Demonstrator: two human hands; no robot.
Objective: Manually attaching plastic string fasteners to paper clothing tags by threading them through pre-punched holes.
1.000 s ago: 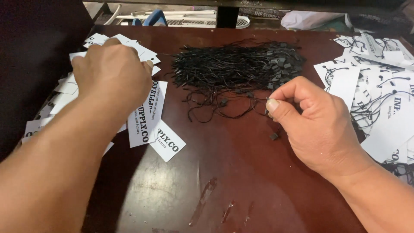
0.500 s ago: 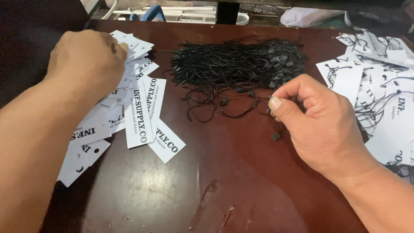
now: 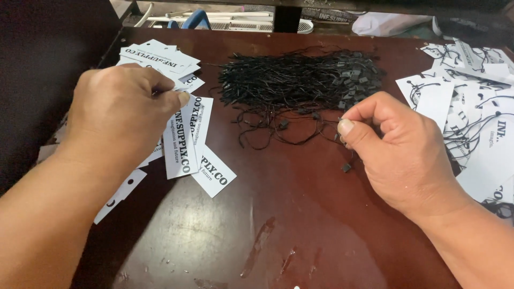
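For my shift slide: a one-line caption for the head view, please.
Left hand lifts a white paper tag from its pile; right hand pinches a thin black string beside the black string heap.

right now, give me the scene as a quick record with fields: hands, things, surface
left hand: pinching a white paper tag at the pile of loose tags
right hand: fingers pinching a thin black string with a small clasp hanging
middle: heap of black strings
right side: tags already strung
surface: dark red-brown table, scuffed

Both forearms bare — no sleeves, rings or watch on left hand (image 3: pixel 120 109) or right hand (image 3: pixel 401 152).
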